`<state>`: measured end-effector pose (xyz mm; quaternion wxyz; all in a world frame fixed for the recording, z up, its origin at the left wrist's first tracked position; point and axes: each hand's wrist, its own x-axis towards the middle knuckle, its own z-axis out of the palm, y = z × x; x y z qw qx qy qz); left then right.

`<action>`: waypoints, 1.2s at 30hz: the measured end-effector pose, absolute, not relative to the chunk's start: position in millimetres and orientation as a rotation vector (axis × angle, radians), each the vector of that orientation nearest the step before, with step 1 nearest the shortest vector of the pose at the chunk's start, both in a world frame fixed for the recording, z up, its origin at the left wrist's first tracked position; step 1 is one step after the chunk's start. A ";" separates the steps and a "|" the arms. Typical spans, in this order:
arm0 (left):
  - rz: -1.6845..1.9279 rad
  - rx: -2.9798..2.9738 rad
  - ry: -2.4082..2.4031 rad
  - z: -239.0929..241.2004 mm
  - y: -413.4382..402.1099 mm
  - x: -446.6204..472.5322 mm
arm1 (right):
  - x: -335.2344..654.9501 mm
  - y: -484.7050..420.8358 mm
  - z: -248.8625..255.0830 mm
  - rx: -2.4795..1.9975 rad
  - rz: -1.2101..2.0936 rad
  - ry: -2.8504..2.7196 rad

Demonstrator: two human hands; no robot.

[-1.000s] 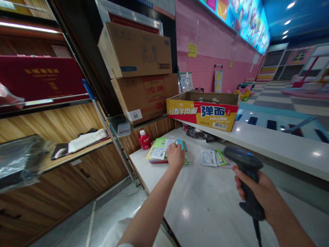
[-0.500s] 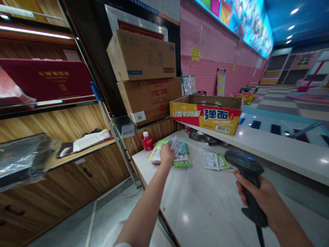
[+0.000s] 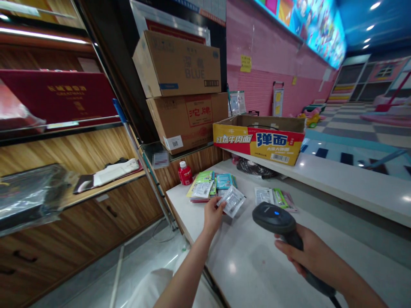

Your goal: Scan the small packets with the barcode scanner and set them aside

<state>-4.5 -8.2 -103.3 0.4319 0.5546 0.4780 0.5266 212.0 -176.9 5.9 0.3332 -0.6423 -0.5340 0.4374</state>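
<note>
Between its thumb and fingers, my left hand (image 3: 213, 215) pinches a small silver-white packet (image 3: 232, 201) by its left edge, over the counter. My right hand (image 3: 305, 250) is wrapped round the handle of a black barcode scanner (image 3: 274, 219), whose head points left towards that packet and shows a blue light. Behind my left hand lies a pile of flat packets (image 3: 202, 184), yellow, green and white, with blue packets (image 3: 225, 181) beside them. Beyond the scanner rests a smaller group of packets (image 3: 265, 196), silver, green and pinkish.
A red bottle (image 3: 185, 173) with a white cap stands at the counter's back left corner. An open noodle carton (image 3: 257, 139) sits on the raised ledge. Two cardboard boxes (image 3: 189, 122) are stacked behind. Black coiled cable or bagged material (image 3: 255, 168) lies under the ledge. Wooden shelves (image 3: 96, 147) run along the left.
My left hand has lifted the silver-white packet off the pile and drawn it nearer. My right hand has brought the scanner left, towards the packet.
</note>
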 end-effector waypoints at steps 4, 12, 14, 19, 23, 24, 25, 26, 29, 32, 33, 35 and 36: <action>1.328 1.497 1.250 -96.0 -12.0 -6.2 | 207.6 -181.2 8.4 -1.658 1.045 -1.431; 1.328 1.413 1.271 -97.9 -8.7 -3.9 | 207.0 -182.4 6.8 -1.631 1.059 -1.377; 1.325 1.363 1.214 -99.0 -9.3 -1.8 | 208.0 -180.7 5.7 -1.615 1.078 -1.322; 1.259 1.175 1.063 -94.5 -18.9 14.4 | 218.5 -172.8 9.7 -1.525 1.019 -1.031; 1.127 1.025 0.949 -94.8 -29.7 41.9 | 234.0 -170.2 17.0 -1.453 0.909 -0.775; 1.108 0.989 0.925 -95.6 -31.7 50.3 | 238.0 -170.2 18.1 -1.435 0.896 -0.736; 1.094 0.957 0.902 -96.4 -33.1 59.1 | 241.6 -170.3 18.8 -1.414 0.894 -0.710; 1.081 0.928 0.880 -97.1 -33.7 68.2 | 244.6 -170.5 19.3 -1.398 0.897 -0.690; 1.043 0.879 0.835 -97.3 -31.3 96.8 | 249.2 -171.0 19.9 -1.377 0.897 -0.667; 1.027 0.845 0.826 -96.5 -23.7 125.0 | 248.1 -170.8 21.2 -1.379 0.860 -0.676; 1.032 0.830 0.827 -96.8 -20.6 133.4 | 247.2 -170.6 21.8 -1.378 0.851 -0.682; 1.043 0.821 0.833 -98.5 -14.4 147.6 | 245.8 -170.1 22.6 -1.379 0.843 -0.686; 1.050 0.832 0.846 -99.8 -11.7 153.1 | 245.3 -169.9 22.9 -1.384 0.841 -0.684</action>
